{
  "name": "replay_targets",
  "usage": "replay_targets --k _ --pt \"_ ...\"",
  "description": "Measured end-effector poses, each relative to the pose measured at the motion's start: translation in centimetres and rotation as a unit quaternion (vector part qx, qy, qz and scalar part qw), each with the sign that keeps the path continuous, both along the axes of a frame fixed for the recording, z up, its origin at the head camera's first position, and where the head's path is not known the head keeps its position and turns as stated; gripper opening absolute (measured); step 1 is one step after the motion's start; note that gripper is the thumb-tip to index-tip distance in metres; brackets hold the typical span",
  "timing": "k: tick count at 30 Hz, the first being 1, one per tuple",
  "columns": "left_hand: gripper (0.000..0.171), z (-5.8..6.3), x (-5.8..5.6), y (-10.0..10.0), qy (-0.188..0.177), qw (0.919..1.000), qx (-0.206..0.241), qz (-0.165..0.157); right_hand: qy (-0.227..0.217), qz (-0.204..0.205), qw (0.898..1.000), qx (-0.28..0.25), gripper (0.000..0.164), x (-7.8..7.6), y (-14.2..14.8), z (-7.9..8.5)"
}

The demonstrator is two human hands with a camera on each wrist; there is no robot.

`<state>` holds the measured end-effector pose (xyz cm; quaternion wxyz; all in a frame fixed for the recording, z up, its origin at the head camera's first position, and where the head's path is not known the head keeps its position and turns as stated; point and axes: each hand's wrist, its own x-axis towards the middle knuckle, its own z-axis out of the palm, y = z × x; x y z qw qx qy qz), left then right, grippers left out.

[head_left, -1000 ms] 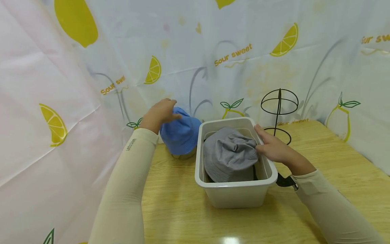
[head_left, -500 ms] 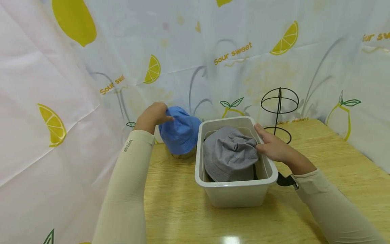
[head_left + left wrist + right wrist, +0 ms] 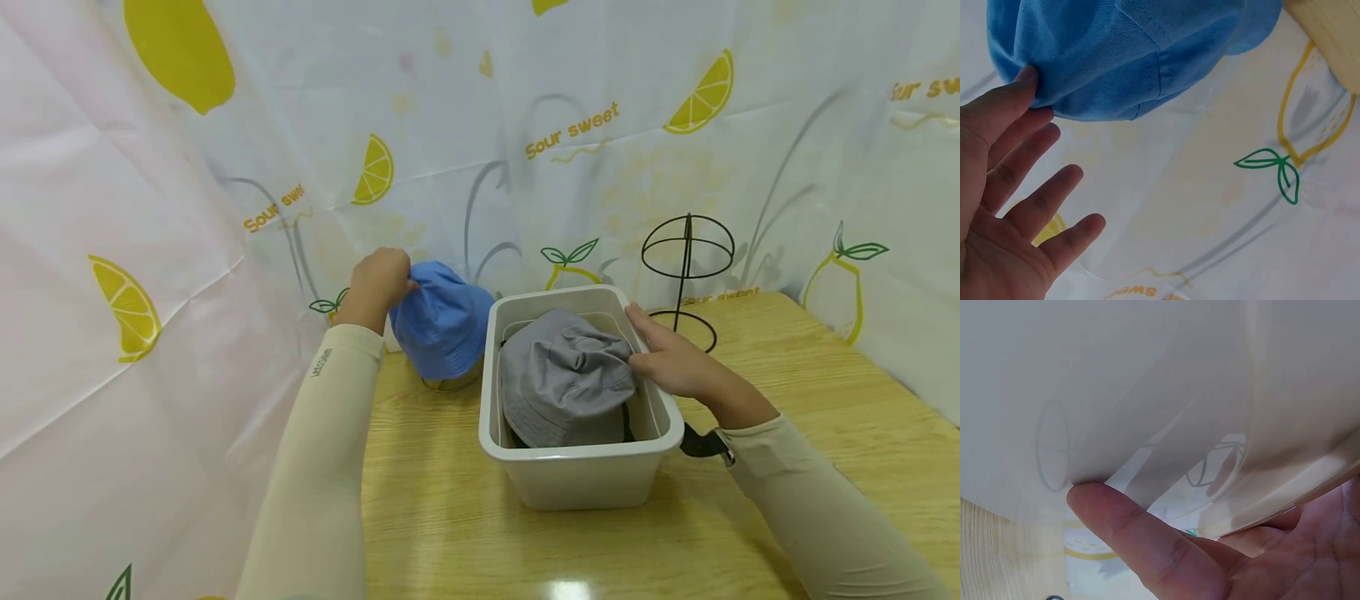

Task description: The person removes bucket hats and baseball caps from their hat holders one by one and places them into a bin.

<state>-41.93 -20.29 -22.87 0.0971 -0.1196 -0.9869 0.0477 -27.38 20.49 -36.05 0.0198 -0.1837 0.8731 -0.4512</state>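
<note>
A blue bucket hat (image 3: 442,321) sits over a stand at the back left, with only the bottom of that stand showing. At its crown, the thumb and forefinger of my left hand (image 3: 377,282) pinch the cloth; in the left wrist view the other fingers (image 3: 1047,197) are spread apart from the blue cloth (image 3: 1110,59). My right hand (image 3: 678,362) grips the right rim of a pale plastic bin (image 3: 581,483), one finger (image 3: 1122,519) lying along its outer wall. Inside the bin lies a crumpled grey bucket hat (image 3: 562,383), covering most of whatever is beneath.
Behind the bin to the right stands a bare black wire hat stand (image 3: 687,267). The wooden table (image 3: 427,517) meets a lemon-print curtain (image 3: 450,100) at the back, and more curtain hangs close along the left.
My left hand has come down onto the blue hat's crown and taken a pinch of its cloth. The right hand, bin and grey hat have stayed in place.
</note>
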Motion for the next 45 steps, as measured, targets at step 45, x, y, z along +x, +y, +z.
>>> replay_targets --k 45 --pt "0.02 4.4 1.3 1.2 0.189 0.9815 0.013 -0.029 0.001 0.005 1.0 0.001 0.083 0.0 0.1 -0.1"
